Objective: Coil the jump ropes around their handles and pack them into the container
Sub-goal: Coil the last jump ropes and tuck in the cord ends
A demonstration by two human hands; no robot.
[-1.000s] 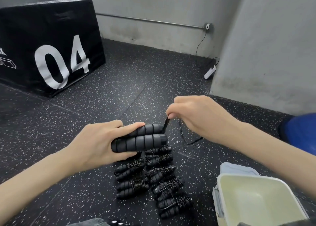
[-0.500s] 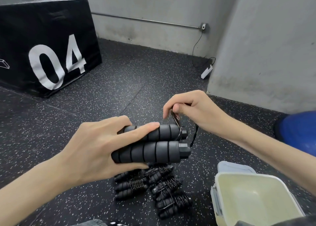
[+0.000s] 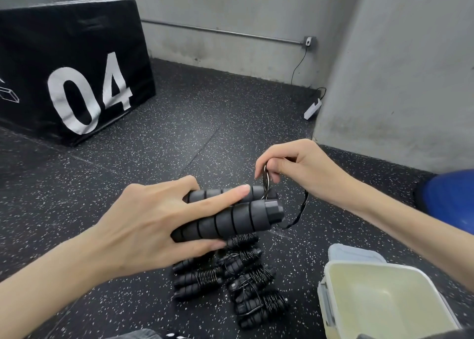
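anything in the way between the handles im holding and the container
Nothing visible. The left hand grips the two handles above the coiled ropes; the open container sits lower right with bare floor between. The right hand pinches the rope, not yet wound.

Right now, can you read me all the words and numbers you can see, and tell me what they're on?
"04": big white digits on the side of the black padded box, at the left on the floor.
A white outline drawing at the box's left edge is cut off by the frame; no letters can be read there.
No readable text on the jump rope handles, the container or the power strip.
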